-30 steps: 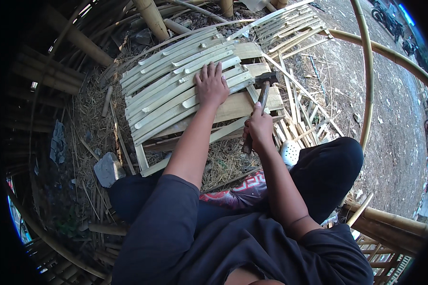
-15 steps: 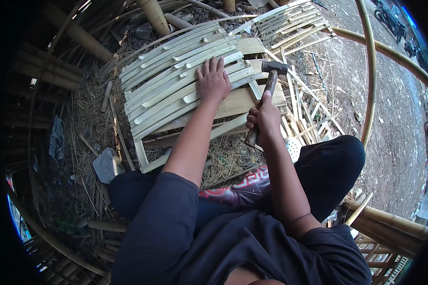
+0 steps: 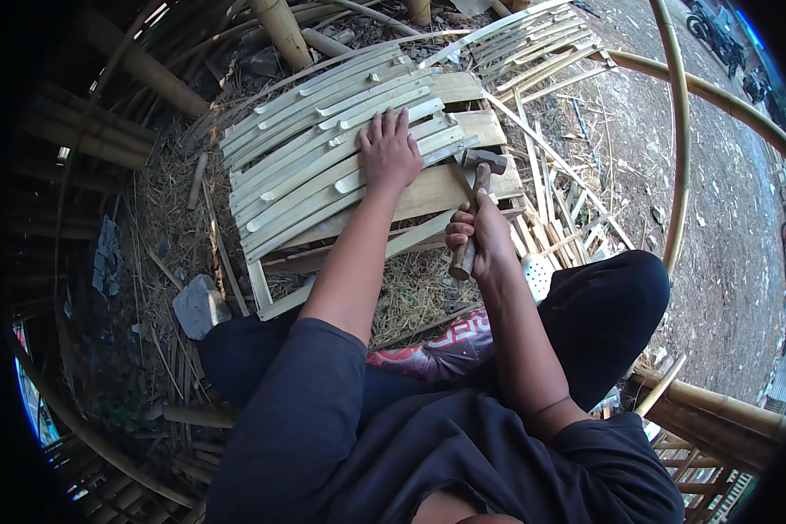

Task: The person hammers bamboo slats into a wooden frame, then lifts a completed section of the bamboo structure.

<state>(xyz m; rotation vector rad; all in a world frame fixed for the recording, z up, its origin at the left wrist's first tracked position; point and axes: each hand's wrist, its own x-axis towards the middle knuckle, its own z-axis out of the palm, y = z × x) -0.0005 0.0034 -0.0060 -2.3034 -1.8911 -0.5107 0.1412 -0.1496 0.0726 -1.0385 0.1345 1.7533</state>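
A panel of split bamboo slats lies across a low wooden bench. My left hand rests flat on the slats near their right ends, fingers stretched out. In my right hand is a hammer with a dark metal head and a worn wooden handle, the fingers wrapped round the handle. The hammer head is at the right ends of the slats; whether it touches them I cannot tell.
A second slatted panel lies beyond the bench. Loose bamboo strips are scattered to the right. A grey stone block sits by my left knee. Bamboo poles curve up on the right, and thick bamboo posts stand at the back.
My right hand has lowered the hammer, its head moving down and left to the slat ends. My left hand has stayed almost in place on the slats.
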